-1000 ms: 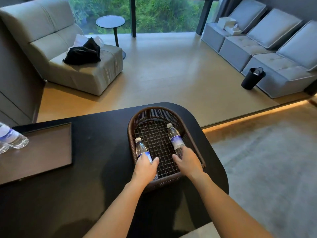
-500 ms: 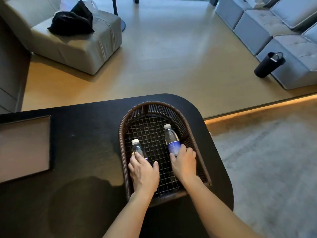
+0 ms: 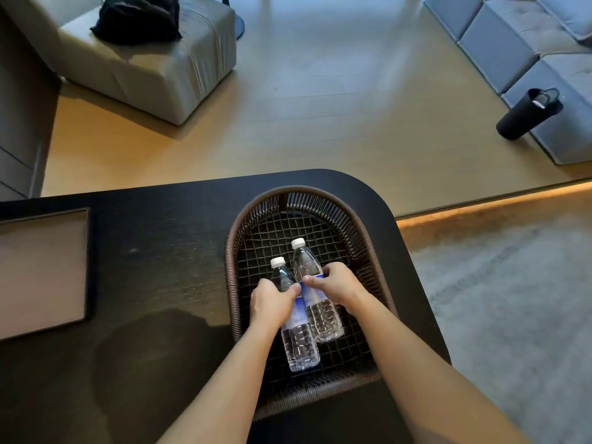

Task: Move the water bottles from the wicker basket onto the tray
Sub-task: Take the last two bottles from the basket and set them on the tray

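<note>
A dark brown wicker basket (image 3: 234, 251) with a mesh bottom sits on the right part of the black table (image 3: 160, 251). Two clear water bottles with white caps and blue labels are held side by side above its mesh. My left hand (image 3: 270, 304) is wrapped around the left bottle (image 3: 299, 344) at its label. My right hand (image 3: 339, 285) grips the right bottle (image 3: 323, 318) at its middle. The two bottles touch each other, caps pointing away from me. The brown tray (image 3: 41, 270) lies at the table's left edge, partly cut off by the frame.
Beyond the table is wooden floor with a grey armchair (image 3: 153, 59) carrying a black bag (image 3: 137, 17) at upper left. A grey sofa (image 3: 528, 49) and a black cylindrical bin (image 3: 528, 113) are at upper right. Grey carpet lies to the right.
Both hands have closed around the bottles and brought them together, raised off the basket's mesh. The view has tilted down and nearer, so the bottles on the tray are out of frame.
</note>
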{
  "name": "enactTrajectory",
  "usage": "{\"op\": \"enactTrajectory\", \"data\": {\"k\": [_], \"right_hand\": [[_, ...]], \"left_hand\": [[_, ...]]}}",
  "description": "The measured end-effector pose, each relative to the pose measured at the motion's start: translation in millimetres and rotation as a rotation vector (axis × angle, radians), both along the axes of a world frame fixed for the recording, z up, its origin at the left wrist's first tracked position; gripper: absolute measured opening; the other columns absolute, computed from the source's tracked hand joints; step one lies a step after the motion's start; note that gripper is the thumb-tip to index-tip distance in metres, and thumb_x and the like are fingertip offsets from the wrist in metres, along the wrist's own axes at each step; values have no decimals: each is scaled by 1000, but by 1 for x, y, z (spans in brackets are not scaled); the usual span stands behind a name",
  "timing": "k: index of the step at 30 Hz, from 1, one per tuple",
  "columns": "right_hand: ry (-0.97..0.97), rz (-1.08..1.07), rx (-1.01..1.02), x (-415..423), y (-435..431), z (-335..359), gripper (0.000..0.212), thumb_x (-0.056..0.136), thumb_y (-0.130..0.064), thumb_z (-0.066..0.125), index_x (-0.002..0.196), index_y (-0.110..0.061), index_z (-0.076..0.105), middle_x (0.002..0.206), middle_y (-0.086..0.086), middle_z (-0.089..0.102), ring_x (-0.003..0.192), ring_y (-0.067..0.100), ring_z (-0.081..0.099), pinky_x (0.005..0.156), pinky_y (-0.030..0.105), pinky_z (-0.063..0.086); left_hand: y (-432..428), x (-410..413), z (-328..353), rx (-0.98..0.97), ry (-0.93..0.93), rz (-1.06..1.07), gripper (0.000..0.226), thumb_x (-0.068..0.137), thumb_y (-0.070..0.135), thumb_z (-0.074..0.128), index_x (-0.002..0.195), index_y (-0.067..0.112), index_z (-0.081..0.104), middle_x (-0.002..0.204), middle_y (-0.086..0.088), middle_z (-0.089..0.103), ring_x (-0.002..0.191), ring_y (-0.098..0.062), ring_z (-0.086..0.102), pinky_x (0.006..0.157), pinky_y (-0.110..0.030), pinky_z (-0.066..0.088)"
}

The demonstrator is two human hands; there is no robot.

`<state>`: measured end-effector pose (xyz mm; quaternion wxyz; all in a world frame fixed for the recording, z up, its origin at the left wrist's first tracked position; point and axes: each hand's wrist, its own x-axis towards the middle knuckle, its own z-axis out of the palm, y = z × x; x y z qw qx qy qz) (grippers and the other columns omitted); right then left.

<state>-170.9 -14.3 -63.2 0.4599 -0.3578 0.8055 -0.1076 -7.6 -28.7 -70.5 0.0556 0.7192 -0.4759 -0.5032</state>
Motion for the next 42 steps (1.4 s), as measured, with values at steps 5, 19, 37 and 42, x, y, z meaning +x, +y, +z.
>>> {"op": "enactTrajectory", "data": {"k": [5, 19, 37, 42], "right_hand": [[-88, 23, 14, -7, 6, 1, 51, 73, -50, 87, 89, -4, 69, 77, 4, 71, 66, 17, 66, 66, 40, 57], [-35, 22, -348, 12, 103, 64, 49, 82, -25, 87, 121, -18, 59, 108, -8, 72, 95, -2, 69, 80, 16, 53], [-2, 98, -822, 131, 203, 173, 64, 82, -26, 87, 134, -34, 51, 120, -21, 58, 105, -9, 57, 85, 11, 46], [-35, 171, -845, 192, 200, 175, 63, 79, -26, 89, 133, -25, 57, 126, -5, 66, 116, 10, 64, 96, 29, 56]], "left_hand": [[8, 9, -8, -28, 67, 57, 63, 55, 71, 68, 85, 16, 70, 85, -2, 75, 76, -20, 72, 64, -41, 61], [69, 32, 59, -308, 282, -55, 46, 81, 31, 83, 121, 22, 60, 103, 11, 68, 96, -7, 67, 77, -23, 54], [185, 172, 180, -1021, 264, -85, 56, 78, 27, 86, 127, 25, 58, 115, 8, 69, 105, -5, 66, 88, -22, 56], [204, 242, 181, -913, 288, 22, 54, 80, 29, 85, 121, 41, 51, 107, 25, 63, 101, 9, 63, 81, -4, 47]]}}
